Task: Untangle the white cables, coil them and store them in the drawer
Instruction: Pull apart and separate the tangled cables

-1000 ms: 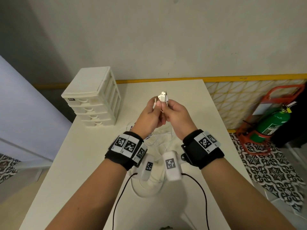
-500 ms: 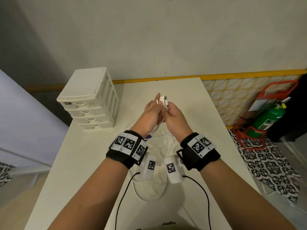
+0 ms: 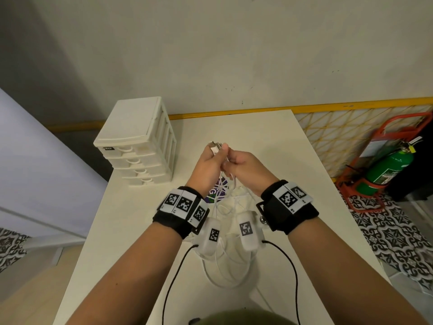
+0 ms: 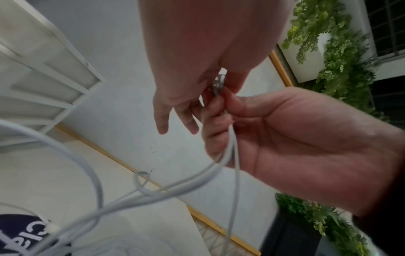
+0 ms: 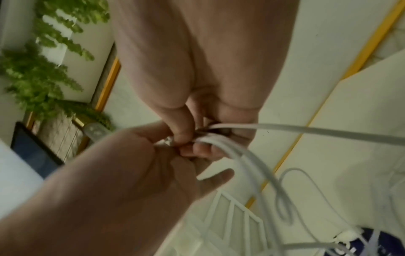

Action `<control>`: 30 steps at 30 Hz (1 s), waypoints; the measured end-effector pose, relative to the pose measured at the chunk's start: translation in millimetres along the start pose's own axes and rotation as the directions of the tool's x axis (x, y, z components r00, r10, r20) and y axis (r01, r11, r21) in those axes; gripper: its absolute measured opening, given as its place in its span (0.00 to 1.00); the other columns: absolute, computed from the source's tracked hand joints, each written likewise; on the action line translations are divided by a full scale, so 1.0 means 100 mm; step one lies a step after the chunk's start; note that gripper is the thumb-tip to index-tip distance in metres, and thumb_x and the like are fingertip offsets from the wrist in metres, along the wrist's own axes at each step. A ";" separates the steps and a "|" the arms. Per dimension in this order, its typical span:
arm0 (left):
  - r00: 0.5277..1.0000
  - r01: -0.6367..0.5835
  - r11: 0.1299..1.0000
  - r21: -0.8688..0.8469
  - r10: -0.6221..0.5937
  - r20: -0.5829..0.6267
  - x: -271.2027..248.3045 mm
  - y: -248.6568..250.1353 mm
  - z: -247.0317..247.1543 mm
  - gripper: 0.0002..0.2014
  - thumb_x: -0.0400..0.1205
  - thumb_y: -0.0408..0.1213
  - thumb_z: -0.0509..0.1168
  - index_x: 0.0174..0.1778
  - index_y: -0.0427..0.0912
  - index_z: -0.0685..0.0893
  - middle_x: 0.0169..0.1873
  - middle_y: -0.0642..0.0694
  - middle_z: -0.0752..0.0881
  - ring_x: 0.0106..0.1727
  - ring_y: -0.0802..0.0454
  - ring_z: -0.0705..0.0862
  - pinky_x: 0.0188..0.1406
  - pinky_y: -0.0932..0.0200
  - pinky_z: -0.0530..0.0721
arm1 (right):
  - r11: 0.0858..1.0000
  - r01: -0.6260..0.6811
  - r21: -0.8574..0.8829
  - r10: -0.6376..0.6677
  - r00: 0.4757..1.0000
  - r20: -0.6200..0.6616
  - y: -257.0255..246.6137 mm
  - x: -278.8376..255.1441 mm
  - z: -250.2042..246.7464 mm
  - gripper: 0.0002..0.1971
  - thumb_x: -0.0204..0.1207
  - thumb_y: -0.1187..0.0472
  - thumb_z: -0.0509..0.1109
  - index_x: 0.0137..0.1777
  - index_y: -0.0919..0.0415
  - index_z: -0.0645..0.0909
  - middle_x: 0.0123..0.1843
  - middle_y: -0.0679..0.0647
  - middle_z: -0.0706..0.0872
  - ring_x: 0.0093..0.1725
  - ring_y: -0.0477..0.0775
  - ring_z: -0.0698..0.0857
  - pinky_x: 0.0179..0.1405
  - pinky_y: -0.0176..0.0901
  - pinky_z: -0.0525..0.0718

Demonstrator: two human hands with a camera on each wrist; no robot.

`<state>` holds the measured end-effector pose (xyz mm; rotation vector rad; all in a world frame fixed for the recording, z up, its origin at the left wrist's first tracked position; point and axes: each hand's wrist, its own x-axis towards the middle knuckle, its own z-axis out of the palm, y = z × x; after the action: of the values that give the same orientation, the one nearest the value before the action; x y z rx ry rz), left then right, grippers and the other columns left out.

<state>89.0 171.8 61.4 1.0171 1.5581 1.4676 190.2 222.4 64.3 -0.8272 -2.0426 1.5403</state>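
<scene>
White cables [image 3: 230, 233]: several strands gathered at their connector ends and lifted above the table [image 3: 131, 221]. The plugs [image 3: 214, 146] stick out past the fingers, toward the wall. From the grip the strands fall in loose loops; one small loop [image 4: 142, 181] crosses over others in the left wrist view. The rest lies in a slack heap on the table, under and between the two wrists, partly over a dark round sticker or mat [image 3: 220, 188] with pale lettering.

Left hand [image 3: 208, 164]: thumb and forefinger closed on the connector ends, pinching them; the remaining fingers [image 4: 162, 119] hang straighter below.

Right hand [image 3: 243, 165]: touching the left, fingers curled round the cable strands just below the plugs. In the left wrist view two strands run down out of its fist.

Both wrists carry black bands with printed square markers; a small white marked unit hangs under each, trailing a thin black cord.

Drawer unit [image 3: 138, 141]: white plastic, four drawers, all closed, standing at the table's far left corner, well apart from the hands.

Surroundings: pale wall with yellow trim behind the table; green fire extinguisher [image 3: 386, 170] in an orange stand on patterned floor tiles to the right. The wrist views show green foliage [image 4: 333, 57] off to one side, blurred.
</scene>
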 end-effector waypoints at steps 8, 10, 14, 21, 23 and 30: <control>1.000 0.007 0.997 -0.073 -0.005 0.020 0.03 0.06 -0.15 0.06 0.88 0.41 0.54 0.51 0.42 0.70 0.39 0.43 0.85 0.34 0.38 0.83 0.14 0.58 0.74 | 0.996 -0.043 -0.075 0.048 0.996 0.079 0.17 0.04 0.16 0.18 0.82 0.49 0.57 0.39 0.57 0.82 0.36 0.53 0.87 0.50 0.61 0.86 0.59 0.52 0.78; 0.999 -0.025 0.995 -0.100 0.022 -0.030 0.04 0.04 -0.18 0.03 0.88 0.37 0.55 0.50 0.43 0.70 0.35 0.45 0.80 0.34 0.45 0.82 0.18 0.55 0.78 | 0.996 -0.014 -0.091 0.020 0.997 0.070 0.26 0.05 0.17 0.15 0.82 0.52 0.58 0.41 0.59 0.80 0.36 0.51 0.86 0.47 0.57 0.84 0.57 0.50 0.77; 0.988 -0.019 0.993 -0.114 0.000 -0.157 0.11 -0.09 -0.26 0.09 0.85 0.33 0.61 0.59 0.38 0.72 0.37 0.47 0.80 0.41 0.51 0.83 0.53 0.47 0.82 | 0.997 -0.001 -0.076 -0.003 0.999 -0.045 0.31 0.06 0.20 0.12 0.82 0.60 0.59 0.36 0.54 0.74 0.28 0.50 0.75 0.29 0.49 0.74 0.38 0.43 0.74; 0.902 -0.168 0.796 0.582 0.362 -0.236 0.12 -0.28 -0.49 0.28 0.79 0.40 0.70 0.74 0.35 0.71 0.69 0.36 0.76 0.71 0.44 0.73 0.71 0.61 0.68 | 0.907 0.043 -0.420 -0.050 0.999 -0.006 0.28 0.10 0.07 0.12 0.81 0.59 0.60 0.48 0.63 0.84 0.27 0.40 0.74 0.25 0.34 0.74 0.30 0.33 0.66; 0.955 -0.250 0.828 0.502 0.296 -0.012 0.10 -0.24 -0.40 0.15 0.85 0.39 0.61 0.65 0.36 0.81 0.57 0.39 0.85 0.59 0.48 0.83 0.63 0.59 0.77 | 0.888 0.070 -0.455 -0.063 0.998 0.029 0.25 0.12 0.07 0.12 0.81 0.59 0.61 0.46 0.64 0.85 0.29 0.39 0.77 0.27 0.35 0.73 0.31 0.30 0.68; 0.985 -0.112 0.841 0.529 0.023 0.172 0.10 -0.12 -0.26 0.28 0.88 0.51 0.47 0.28 0.42 0.77 0.22 0.49 0.78 0.26 0.56 0.76 0.34 0.58 0.71 | 0.855 0.103 -0.508 -0.040 0.990 0.133 0.07 0.26 -0.05 0.11 0.75 0.58 0.67 0.47 0.64 0.86 0.45 0.62 0.90 0.47 0.57 0.87 0.52 0.54 0.84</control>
<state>60.5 170.7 51.1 1.4842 1.8769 0.9666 176.8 245.4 58.5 -0.8445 -2.5956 1.0227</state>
